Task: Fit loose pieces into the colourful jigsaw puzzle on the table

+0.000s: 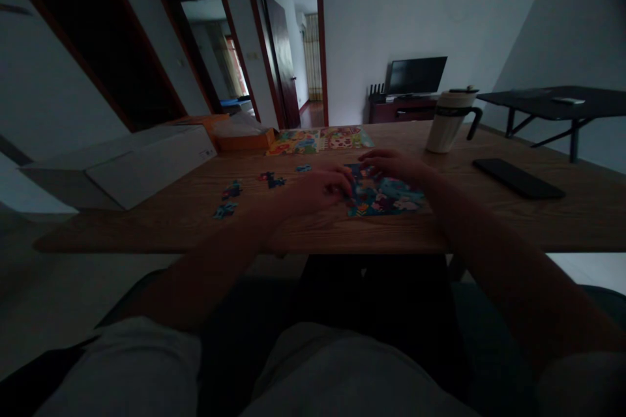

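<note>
A partly assembled jigsaw puzzle (pixel 386 199) with a dark blue, colourful picture lies flat on the wooden table. My left hand (pixel 323 187) is at its left edge, the fingers curled in towards the thumb. Dim light and blur hide whatever may be between those fingertips. Over the puzzle's upper part reaches my right hand (pixel 394 163), fingers stretched out and slightly bent, the tips at or just above the pieces. Left of my hands lie several loose puzzle pieces (pixel 274 180), some joined in small clumps. Another piece (pixel 303 168) rests just beyond my left hand.
Colourful picture sheets (pixel 320 141) lie at the table's far edge beside an orange box (pixel 244 141). A long white box (pixel 127 166) occupies the left. On the right stand a handled tumbler (pixel 445 124) and a black phone-like slab (pixel 517 178). The wooden table (pixel 161 228) ends close to my body.
</note>
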Demonstrator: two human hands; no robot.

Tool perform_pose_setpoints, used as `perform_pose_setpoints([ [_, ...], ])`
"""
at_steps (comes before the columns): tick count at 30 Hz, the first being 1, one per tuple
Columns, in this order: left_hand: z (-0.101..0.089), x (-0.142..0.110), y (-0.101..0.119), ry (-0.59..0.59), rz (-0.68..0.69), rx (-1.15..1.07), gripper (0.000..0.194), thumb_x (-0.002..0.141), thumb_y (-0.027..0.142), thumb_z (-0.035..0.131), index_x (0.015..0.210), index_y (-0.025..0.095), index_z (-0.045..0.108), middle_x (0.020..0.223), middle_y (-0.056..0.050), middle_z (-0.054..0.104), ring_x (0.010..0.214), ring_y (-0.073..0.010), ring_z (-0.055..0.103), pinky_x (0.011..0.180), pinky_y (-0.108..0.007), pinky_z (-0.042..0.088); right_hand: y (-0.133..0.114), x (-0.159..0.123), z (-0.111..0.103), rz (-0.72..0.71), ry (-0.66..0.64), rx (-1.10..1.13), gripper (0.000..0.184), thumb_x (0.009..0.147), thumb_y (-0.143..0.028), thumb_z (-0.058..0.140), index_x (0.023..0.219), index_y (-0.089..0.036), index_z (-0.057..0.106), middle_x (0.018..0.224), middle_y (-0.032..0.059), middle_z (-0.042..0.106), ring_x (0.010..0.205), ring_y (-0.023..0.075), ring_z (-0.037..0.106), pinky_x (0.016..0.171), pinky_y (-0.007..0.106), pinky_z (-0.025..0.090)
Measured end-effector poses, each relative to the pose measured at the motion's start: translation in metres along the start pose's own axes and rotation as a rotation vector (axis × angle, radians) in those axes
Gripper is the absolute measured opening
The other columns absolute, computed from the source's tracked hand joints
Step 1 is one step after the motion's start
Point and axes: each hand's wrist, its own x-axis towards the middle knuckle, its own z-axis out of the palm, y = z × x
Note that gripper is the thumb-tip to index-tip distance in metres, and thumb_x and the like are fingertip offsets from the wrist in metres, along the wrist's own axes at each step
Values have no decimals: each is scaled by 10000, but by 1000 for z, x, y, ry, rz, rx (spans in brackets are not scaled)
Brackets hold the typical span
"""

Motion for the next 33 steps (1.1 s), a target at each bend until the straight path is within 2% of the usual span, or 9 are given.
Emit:
perform_pose_setpoints([
  [4, 9, 74, -36, -30, -38, 7, 233, 807, 83, 604, 927, 188, 774, 1202, -83, 657, 1051, -207, 645, 963, -380, 531, 3, -2, 5, -20, -94, 29, 332, 998, -327, 555, 1292, -252, 690, 1199, 80, 732, 915, 200, 693, 787, 318, 596],
  [7, 24, 98, -66, -31, -143, 11, 307, 846, 97, 565, 1075, 166, 757, 1093, -86, 708, 958, -201, 663, 901, -365, 543, 18, 5, -1, 33, -53, -48, 310, 969, -317, 615, 1262, -255, 696, 1136, 78, 744, 849, 182, 698, 737, 293, 592],
  [11, 43, 90, -85, -52, -213, 59, 371, 925, 189, 551, 1272, 169, 679, 1214, -96, 711, 1018, -212, 665, 939, -355, 520, 36, 16, -8, 172, 4, -318, 316, 938, -396, 675, 1193, -214, 710, 951, 88, 755, 713, 188, 683, 620, 300, 560],
  [15, 54, 77, -81, -171, -166, 200, 378, 973, 344, 558, 1306, 203, 667, 1310, -79, 682, 1169, -229, 627, 1036, -346, 461, 41, 22, -7, 140, 89, -574, 343, 889, -485, 729, 1036, -174, 737, 879, 94, 742, 732, 206, 670, 629, 301, 506],
  [18, 57, 78, -73, -196, -130, 248, 388, 992, 387, 535, 1306, 203, 668, 1279, -81, 693, 1161, -220, 634, 1029, -330, 456, 37, 20, -6, 152, 110, -592, 316, 878, -480, 747, 920, -166, 730, 837, 83, 736, 720, 194, 653, 631, 290, 473],
  [21, 60, 80, -69, -194, -118, 245, 434, 991, 445, 539, 1330, 199, 654, 1253, -96, 701, 1130, -238, 646, 997, -345, 472, 30, 17, -3, 167, 131, -468, 306, 887, -473, 743, 878, -170, 707, 804, 63, 726, 654, 161, 612, 579, 269, 438],
  [25, 62, 79, -64, -129, -169, 200, 592, 953, 498, 606, 1467, 212, 535, 1257, -97, 701, 1103, -244, 651, 949, -340, 488, 27, 16, 3, 213, 180, -339, 299, 931, -463, 693, 872, -170, 682, 785, 63, 717, 609, 144, 589, 533, 256, 414],
  [29, 62, 78, -61, -110, -208, 218, 546, 939, 499, 639, 1404, 215, 600, 1253, -81, 703, 1118, -239, 641, 972, -328, 475, 34, 21, 6, 148, 154, -518, 386, 938, -527, 651, 778, -177, 684, 744, 67, 708, 647, 172, 609, 567, 275, 411],
  [33, 62, 80, -64, -146, -131, 273, 416, 1000, 443, 553, 1316, 208, 687, 1214, -81, 714, 1097, -235, 639, 982, -334, 456, 40, 23, 4, 100, 93, -644, 385, 916, -529, 665, 761, -180, 711, 765, 70, 727, 687, 186, 630, 590, 283, 413],
])
